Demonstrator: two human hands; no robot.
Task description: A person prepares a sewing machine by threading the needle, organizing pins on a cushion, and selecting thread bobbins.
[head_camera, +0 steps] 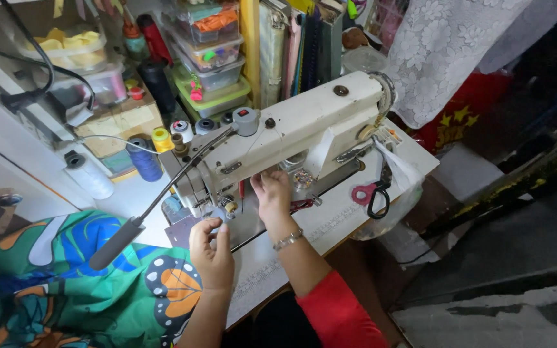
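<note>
Two hands at sewing machine (291,132): left hand (212,248) pinched near needle, grasp unclear; right hand (272,193) fingers loose under arm. Fingertips risk being pricked if wheel is turned.

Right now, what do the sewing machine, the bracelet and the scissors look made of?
Sewing machine: probably painted metal, cream and scuffed. Bracelet on the right wrist: shiny silver links, likely metal. Scissors: dark handles, probably plastic; the blades are hard to make out.

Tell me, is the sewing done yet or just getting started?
It looks just started. The white sewing machine is set up, and thread spools stand beside it. Both hands are busy at the needle end: the left hand pinches something small, and the right hand reaches under the arm. The colourful fabric waits aside, not under the needle.
</note>
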